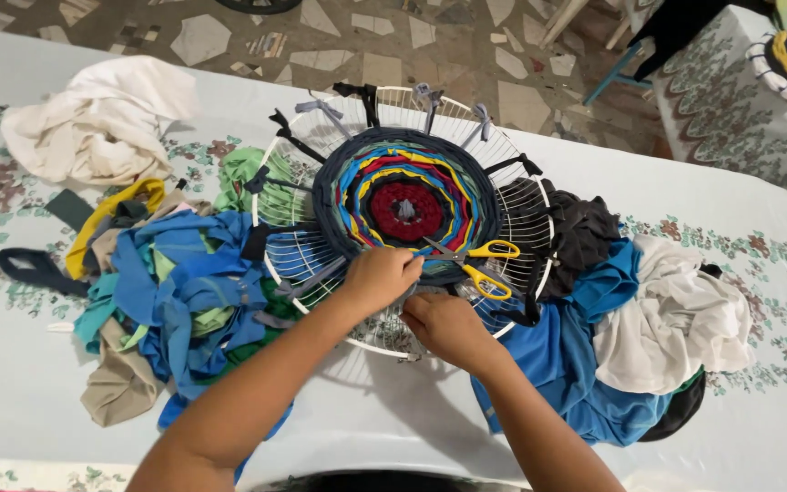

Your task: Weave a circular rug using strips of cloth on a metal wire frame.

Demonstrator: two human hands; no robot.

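A round white wire grille [310, 260] lies on the table with a woven disc of cloth strips [404, 199] at its middle, ringed red, yellow, blue and dark navy. Dark and grey strips are knotted around the grille's rim. My left hand [378, 276] is closed on the navy outer edge of the weave at its near side. My right hand [446, 326] is just below it, fingers curled against the same edge and the wires. Yellow-handled scissors [477, 261] rest on the grille right of my hands.
Blue, green and tan cloth scraps [170, 292] are heaped to the left, with a white cloth [102, 123] behind them. Black, blue and white fabric [630, 319] piles up on the right. The table has a floral cover [758, 264]. A second table stands at the far right.
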